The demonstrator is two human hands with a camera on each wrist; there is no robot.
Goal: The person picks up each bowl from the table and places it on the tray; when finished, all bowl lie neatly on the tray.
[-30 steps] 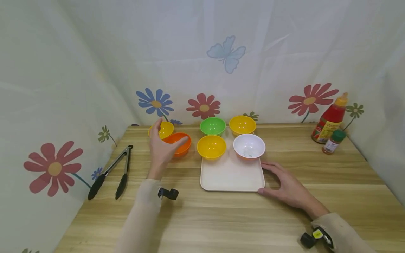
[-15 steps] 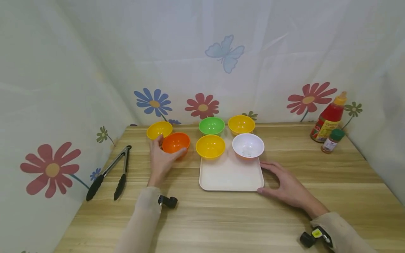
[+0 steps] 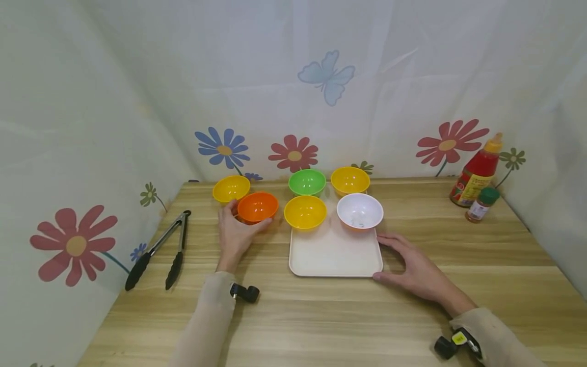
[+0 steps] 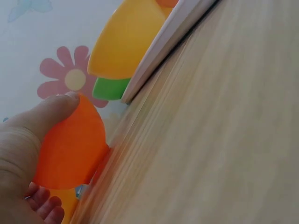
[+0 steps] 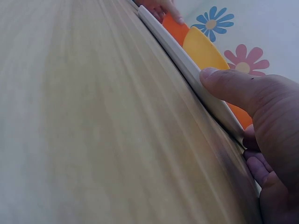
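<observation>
Opening upward, round orange bowl (image 3: 258, 206), left hand's grip (image 3: 235, 235) clamped on its sides.

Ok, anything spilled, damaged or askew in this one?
Nothing clearly stands out. The orange bowl held by the left hand looks intact, and no spill shows on the tray or table. The white bowl has pale marks inside; glare or contents, I can't tell.
</observation>
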